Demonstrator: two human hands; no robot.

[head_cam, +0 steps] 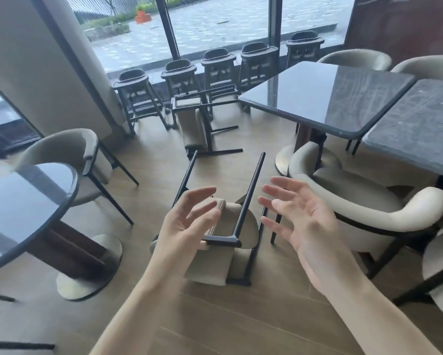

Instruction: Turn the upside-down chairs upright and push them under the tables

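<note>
On floor just ahead, near overturned chair [223, 242] w/ legs up. Left hand [187, 219] & right hand [300, 221] over it, fingers released, gripping nothing. Best grab frame both sides, roll upright, then slide under square surface [325, 98].

A row of five dark high chairs [216, 65] stands along the window [215, 24], each with a tray on top. Left of that row a pale column [36, 60] rises from the wood floor [228, 324]. Through the window, beyond the high chairs, lies grey paving [241, 21], with a green hedge [110, 21] at its far left and an orange object [142, 17] beside the hedge. Right of the row, a brown wall panel [405, 24] adjoins the window.
</note>
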